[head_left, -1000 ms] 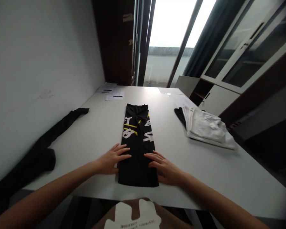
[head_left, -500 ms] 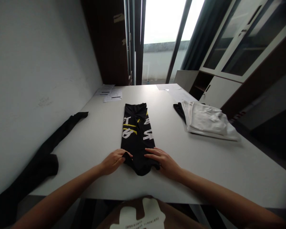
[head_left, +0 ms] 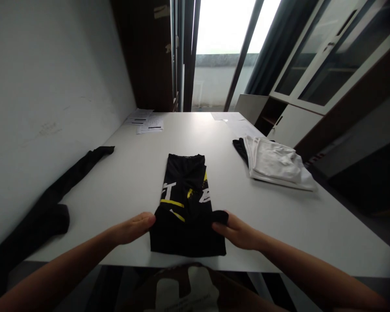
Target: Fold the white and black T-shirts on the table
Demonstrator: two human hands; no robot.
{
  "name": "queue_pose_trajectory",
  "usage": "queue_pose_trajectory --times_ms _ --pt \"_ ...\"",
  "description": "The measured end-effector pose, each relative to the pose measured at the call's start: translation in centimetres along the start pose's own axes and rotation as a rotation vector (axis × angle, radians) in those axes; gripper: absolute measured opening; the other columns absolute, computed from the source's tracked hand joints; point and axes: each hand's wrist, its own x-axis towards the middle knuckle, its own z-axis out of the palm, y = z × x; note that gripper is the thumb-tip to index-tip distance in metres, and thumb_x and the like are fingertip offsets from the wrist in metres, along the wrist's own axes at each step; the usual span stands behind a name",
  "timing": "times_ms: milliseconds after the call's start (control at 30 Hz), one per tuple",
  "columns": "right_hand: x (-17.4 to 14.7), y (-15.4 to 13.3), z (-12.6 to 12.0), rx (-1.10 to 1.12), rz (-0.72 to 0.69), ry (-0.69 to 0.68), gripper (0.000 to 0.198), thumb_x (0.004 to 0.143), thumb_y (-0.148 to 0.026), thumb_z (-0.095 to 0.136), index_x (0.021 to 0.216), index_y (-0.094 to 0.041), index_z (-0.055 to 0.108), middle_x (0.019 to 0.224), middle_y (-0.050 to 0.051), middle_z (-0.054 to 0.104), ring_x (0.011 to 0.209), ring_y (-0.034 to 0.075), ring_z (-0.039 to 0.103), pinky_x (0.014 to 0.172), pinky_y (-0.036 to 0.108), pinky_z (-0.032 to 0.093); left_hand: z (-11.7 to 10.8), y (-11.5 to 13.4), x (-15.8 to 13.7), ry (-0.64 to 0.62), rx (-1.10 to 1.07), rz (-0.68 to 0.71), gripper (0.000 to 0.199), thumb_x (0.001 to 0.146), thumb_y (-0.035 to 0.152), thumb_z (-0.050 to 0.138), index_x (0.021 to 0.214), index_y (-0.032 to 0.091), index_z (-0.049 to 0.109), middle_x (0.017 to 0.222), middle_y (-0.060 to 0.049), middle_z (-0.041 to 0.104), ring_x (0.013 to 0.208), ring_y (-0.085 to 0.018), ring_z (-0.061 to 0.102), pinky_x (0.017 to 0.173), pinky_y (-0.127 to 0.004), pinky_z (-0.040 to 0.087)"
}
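Black printed pants (head_left: 185, 177) lie lengthwise on the white table in front of me. White lettering and yellow stripes mark them, and the narrower band is at the far end. The near end is folded up over itself, covering part of the print. My left hand (head_left: 134, 228) is closed on the left corner of the folded flap. At the right corner, my right hand (head_left: 242, 232) pinches the cloth with the thumb in front; its other fingers are partly hidden behind the raised flap.
A folded white garment (head_left: 276, 160) lies on the right of the table (head_left: 130, 182), with black cloth (head_left: 240, 149) under it. A long black garment (head_left: 61, 186) rests along the left edge by the wall. Paper sheets (head_left: 150, 123) are at the back left.
The near end of the pants has been lifted and folded away from me over the lower print. Both hands now grip the flap's corners, and the pants sit closer to me.
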Motion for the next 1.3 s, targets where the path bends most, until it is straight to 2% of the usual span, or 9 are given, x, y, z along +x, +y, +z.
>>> queue_pose_trajectory --times_ms 167,367,667,767,900,1000,1100,1200,1300 --pt "4.6 0.7 -2.0 0.187 0.061 0.2 0.057 0.091 -0.072 0.057 0.09 -0.016 0.071 0.088 0.006 0.07 0.083 0.022 0.064 0.074 0.035 0.055 -1.5 1.2 4.7 0.248 -0.345 -0.019 0.054 0.104 0.057 0.045 0.126 0.016 0.071 0.113 -0.013 0.075 0.113 -0.031 0.068 0.097 -0.043 0.055" --pt "11.4 3.8 -6.6 0.232 0.126 0.383 0.05 0.08 -0.064 0.074 0.083 -0.014 0.072 0.079 0.005 0.071 0.078 0.022 0.065 0.073 0.034 0.054 -5.8 1.1 12.1 0.423 -0.571 -0.069 0.05 0.104 0.051 0.049 0.122 0.01 0.071 0.097 -0.012 0.076 0.094 -0.027 0.073 0.081 -0.034 0.061" --pt "19.8 7.0 -10.5 0.432 0.265 0.622 0.015 0.091 -0.028 0.068 0.091 -0.013 0.071 0.083 0.007 0.074 0.076 0.019 0.069 0.076 0.032 0.058 -11.7 0.3 21.0 0.458 -0.617 0.002 0.053 0.106 0.052 0.041 0.124 0.011 0.068 0.104 -0.013 0.077 0.099 -0.026 0.074 0.093 -0.039 0.059" --pt "20.5 8.3 -10.6 0.662 0.362 0.575 0.011 0.091 -0.024 0.065 0.096 -0.014 0.066 0.08 0.007 0.073 0.073 0.02 0.07 0.075 0.034 0.06 -12.3 -0.6 22.4 0.483 -0.577 -0.031 0.04 0.102 0.044 0.056 0.119 0.01 0.068 0.098 -0.013 0.077 0.092 -0.026 0.075 0.09 -0.039 0.061" --pt "20.2 9.5 -10.8 0.725 0.308 0.572 0.015 0.088 -0.021 0.066 0.101 -0.016 0.064 0.081 0.006 0.073 0.072 0.019 0.069 0.074 0.032 0.059 -12.9 -2.0 23.9 0.597 -0.461 -0.053 0.027 0.087 0.021 0.074 0.11 0.008 0.068 0.083 -0.011 0.075 0.075 -0.024 0.075 0.082 -0.039 0.062" --pt "20.3 9.7 -11.4 0.597 0.211 0.578 0.02 0.086 -0.025 0.065 0.105 -0.018 0.065 0.088 0.004 0.073 0.077 0.018 0.069 0.076 0.031 0.057 -13.2 -2.4 25.0 0.662 -0.388 0.017 0.026 0.087 0.018 0.071 0.111 0.01 0.068 0.082 -0.009 0.075 0.075 -0.023 0.075 0.083 -0.039 0.062" --pt "20.7 9.7 -12.2 0.19 0.155 0.656 0.018 0.088 -0.028 0.06 0.102 -0.019 0.067 0.094 0.004 0.074 0.088 0.02 0.068 0.082 0.032 0.055 -13.4 -2.5 25.8 0.763 -0.256 0.074 0.031 0.087 0.02 0.07 0.116 0.012 0.067 0.091 -0.009 0.076 0.087 -0.024 0.075 0.09 -0.042 0.06" --pt "21.2 9.9 -12.4 -0.32 0.206 0.69 0.016 0.091 -0.028 0.057 0.097 -0.021 0.07 0.101 0.005 0.074 0.097 0.023 0.066 0.089 0.034 0.051 -13.5 -2.5 26.0 0.878 -0.095 0.093 0.039 0.089 0.019 0.065 0.127 0.016 0.064 0.116 -0.011 0.074 0.116 -0.027 0.067 0.107 -0.045 0.05" --pt "21.0 10.3 -12.0 -0.576 0.299 0.677 0.024 0.097 -0.029 0.053 0.114 -0.022 0.069 0.111 0.009 0.073 0.104 0.027 0.066 0.092 0.037 0.048 -13.3 -2.3 25.5 0.945 0.115 0.11 0.05 0.09 0.017 0.062 0.139 0.022 0.058 0.144 -0.01 0.06 0.143 -0.028 0.046 0.122 -0.045 0.033"
